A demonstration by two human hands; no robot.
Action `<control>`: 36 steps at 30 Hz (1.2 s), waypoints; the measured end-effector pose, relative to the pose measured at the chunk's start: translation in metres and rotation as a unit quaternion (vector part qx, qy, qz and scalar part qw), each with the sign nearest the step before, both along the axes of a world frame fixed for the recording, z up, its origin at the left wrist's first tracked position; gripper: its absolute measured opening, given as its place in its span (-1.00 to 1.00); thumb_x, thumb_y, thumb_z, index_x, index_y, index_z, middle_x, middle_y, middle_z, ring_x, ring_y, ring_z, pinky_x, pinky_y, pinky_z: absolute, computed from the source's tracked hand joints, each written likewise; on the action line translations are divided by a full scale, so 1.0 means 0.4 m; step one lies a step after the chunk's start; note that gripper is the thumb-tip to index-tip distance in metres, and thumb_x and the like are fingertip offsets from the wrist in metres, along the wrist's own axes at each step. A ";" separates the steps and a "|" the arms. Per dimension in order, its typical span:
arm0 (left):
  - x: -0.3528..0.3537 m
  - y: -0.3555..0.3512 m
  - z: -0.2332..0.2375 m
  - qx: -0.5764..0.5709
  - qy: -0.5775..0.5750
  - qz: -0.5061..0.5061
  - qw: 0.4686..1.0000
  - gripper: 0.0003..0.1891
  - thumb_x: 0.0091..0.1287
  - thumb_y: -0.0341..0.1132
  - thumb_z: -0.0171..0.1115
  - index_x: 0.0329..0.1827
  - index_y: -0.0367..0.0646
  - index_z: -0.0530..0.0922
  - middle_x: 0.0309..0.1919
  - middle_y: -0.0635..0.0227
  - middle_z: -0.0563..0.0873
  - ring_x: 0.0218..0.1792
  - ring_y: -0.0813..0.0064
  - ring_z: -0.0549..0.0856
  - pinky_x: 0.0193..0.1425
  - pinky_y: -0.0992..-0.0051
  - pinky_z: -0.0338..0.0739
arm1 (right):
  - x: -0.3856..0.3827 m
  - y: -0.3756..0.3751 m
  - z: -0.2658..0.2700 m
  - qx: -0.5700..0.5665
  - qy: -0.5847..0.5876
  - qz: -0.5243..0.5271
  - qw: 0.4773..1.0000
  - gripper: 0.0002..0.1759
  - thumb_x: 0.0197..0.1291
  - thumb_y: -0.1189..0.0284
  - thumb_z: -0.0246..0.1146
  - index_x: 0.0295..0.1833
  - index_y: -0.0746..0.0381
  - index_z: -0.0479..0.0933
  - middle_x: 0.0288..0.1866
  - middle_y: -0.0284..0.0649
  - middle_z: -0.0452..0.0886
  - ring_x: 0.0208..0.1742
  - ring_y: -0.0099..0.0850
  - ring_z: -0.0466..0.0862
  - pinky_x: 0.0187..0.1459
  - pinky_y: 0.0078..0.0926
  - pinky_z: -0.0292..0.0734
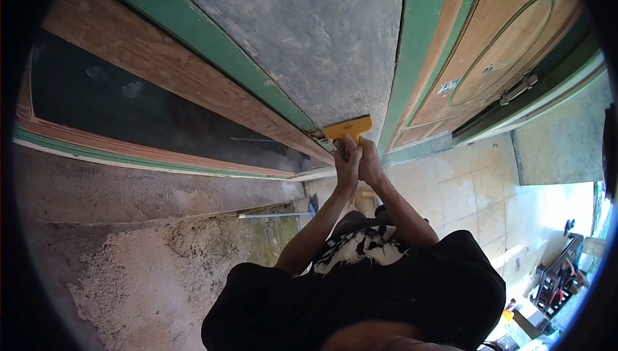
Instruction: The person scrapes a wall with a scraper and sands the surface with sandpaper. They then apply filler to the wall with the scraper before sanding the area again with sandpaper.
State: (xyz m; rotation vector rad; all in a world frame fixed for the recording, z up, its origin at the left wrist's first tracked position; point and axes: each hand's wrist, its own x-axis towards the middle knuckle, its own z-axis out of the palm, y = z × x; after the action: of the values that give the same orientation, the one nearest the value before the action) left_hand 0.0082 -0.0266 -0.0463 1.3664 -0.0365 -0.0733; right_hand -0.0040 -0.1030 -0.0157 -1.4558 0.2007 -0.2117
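A yellow scraper [349,126] with a wide, dark-edged blade is held up against the grey plastered wall strip [322,36]. My left hand [346,163] is closed around its lower part from the left. On the other side, my right hand [369,160] is wrapped close against the left one, with fingers on the same tool. The grip itself is mostly hidden by my fingers. The blade appears to rest on the wall's surface, close to the green window frame edge.
To the left runs a wood and green window frame [161,48] with dark glass [129,106]. At right stands a carved wooden door [502,36] in a green frame, with a metal bolt [519,88]. Below are floor tiles [460,200] and a rough, worn wall [141,274].
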 end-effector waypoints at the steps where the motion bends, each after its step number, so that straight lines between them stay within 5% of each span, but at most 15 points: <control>1: -0.009 0.012 -0.005 0.001 -0.001 -0.012 1.000 -0.78 0.28 -0.35 0.26 -0.17 -0.24 0.42 -0.30 0.39 0.48 -0.24 0.56 0.45 -0.16 0.48 0.37 | -0.007 0.006 -0.001 0.006 0.010 0.001 1.000 -0.48 0.43 0.12 0.15 -0.40 0.39 0.51 -0.60 -0.30 0.49 -0.50 -0.59 0.45 -0.49 -0.49 0.37; 5: 0.009 0.022 -0.006 -0.003 -0.018 -0.042 0.999 -0.67 0.27 -0.41 0.16 0.05 -0.39 0.40 -0.09 0.21 0.56 -0.02 0.48 0.57 0.09 0.49 0.47 | 0.010 0.015 -0.057 0.030 0.010 0.009 0.999 -0.49 0.43 0.12 0.14 -0.37 0.39 0.51 -0.57 -0.31 0.50 -0.45 -0.61 0.45 -0.46 -0.50 0.39; 8: 0.022 0.005 -0.002 -0.001 -0.053 -0.066 0.996 -0.75 0.28 -0.42 0.18 -0.08 -0.44 0.47 -0.19 0.23 0.62 -0.15 0.54 0.61 -0.07 0.54 0.51 | 0.007 0.016 -0.049 0.056 -0.017 -0.005 0.998 -0.50 0.44 0.13 0.14 -0.36 0.39 0.51 -0.56 -0.32 0.49 -0.44 -0.61 0.44 -0.44 -0.51 0.39; 10: 0.005 -0.008 -0.009 0.005 -0.144 0.026 0.989 -0.81 0.30 -0.29 0.33 -0.29 -0.10 0.45 -0.42 0.50 0.44 -0.37 0.63 0.38 -0.32 0.46 0.32 | -0.003 0.013 -0.019 0.037 -0.004 -0.003 0.999 -0.51 0.44 0.14 0.14 -0.36 0.39 0.51 -0.55 -0.32 0.49 -0.45 -0.62 0.44 -0.44 -0.51 0.39; 16: 0.023 0.019 -0.034 0.041 -0.078 -0.075 0.993 -0.75 0.25 -0.44 0.16 -0.08 -0.44 0.45 -0.20 0.22 0.61 -0.15 0.54 0.59 -0.06 0.52 0.51 | -0.011 0.020 -0.029 0.023 -0.003 -0.008 1.000 -0.51 0.44 0.15 0.14 -0.35 0.40 0.52 -0.55 -0.30 0.51 -0.45 -0.61 0.45 -0.45 -0.50 0.39; 23: 0.005 0.014 -0.007 0.060 -0.032 -0.063 0.996 -0.69 0.26 -0.43 0.13 0.03 -0.41 0.41 -0.11 0.20 0.57 -0.03 0.46 0.57 0.08 0.48 0.47 | -0.003 0.003 -0.012 0.000 0.006 0.010 1.000 -0.52 0.42 0.14 0.15 -0.30 0.40 0.55 -0.53 -0.28 0.55 -0.44 -0.59 0.48 -0.45 -0.47 0.40; 26: 0.002 0.005 0.046 0.064 -0.040 -0.044 0.996 -0.73 0.25 -0.44 0.16 -0.06 -0.45 0.44 -0.21 0.19 0.60 -0.14 0.51 0.61 -0.07 0.51 0.52 | 0.009 -0.007 -0.005 -0.002 0.012 0.019 1.000 -0.52 0.42 0.13 0.15 -0.29 0.40 0.55 -0.51 -0.27 0.57 -0.43 -0.59 0.49 -0.43 -0.48 0.42; 28: 0.001 0.010 0.024 0.055 -0.027 -0.048 0.997 -0.72 0.26 -0.44 0.15 -0.03 -0.43 0.43 -0.17 0.19 0.59 -0.10 0.48 0.60 0.01 0.49 0.49 | 0.000 0.002 -0.002 0.012 0.021 0.023 0.999 -0.52 0.42 0.13 0.15 -0.27 0.40 0.55 -0.49 -0.27 0.58 -0.41 -0.58 0.50 -0.42 -0.48 0.42; 31: -0.002 0.011 0.019 0.057 -0.019 -0.051 0.997 -0.70 0.26 -0.43 0.13 0.01 -0.43 0.43 -0.13 0.19 0.59 -0.05 0.45 0.59 0.07 0.48 0.47 | -0.010 0.011 -0.004 0.017 0.013 0.014 1.000 -0.54 0.45 0.10 0.11 -0.32 0.29 0.50 -0.50 -0.43 0.44 -0.41 -0.65 0.39 -0.41 -0.54 0.32; 34: -0.009 0.001 0.041 0.042 -0.023 -0.036 0.998 -0.69 0.26 -0.43 0.12 0.02 -0.44 0.44 -0.12 0.20 0.59 -0.05 0.44 0.59 0.06 0.47 0.48 | -0.004 0.005 -0.007 0.021 -0.003 0.007 1.000 -0.52 0.43 0.12 0.13 -0.25 0.40 0.56 -0.48 -0.29 0.58 -0.40 -0.59 0.51 -0.39 -0.49 0.43; 36: -0.014 0.002 0.019 0.017 -0.017 -0.027 0.999 -0.68 0.26 -0.43 0.12 0.03 -0.45 0.45 -0.11 0.20 0.59 -0.05 0.44 0.59 0.06 0.47 0.47 | -0.010 0.010 0.004 0.010 0.021 0.011 1.000 -0.56 0.46 0.12 0.11 -0.30 0.29 0.52 -0.47 -0.44 0.46 -0.39 -0.66 0.40 -0.40 -0.56 0.33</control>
State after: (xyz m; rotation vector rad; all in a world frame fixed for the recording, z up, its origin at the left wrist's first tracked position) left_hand 0.0027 -0.0259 -0.0386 1.3998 -0.1018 -0.0960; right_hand -0.0078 -0.0991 -0.0141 -1.4426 0.2198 -0.1612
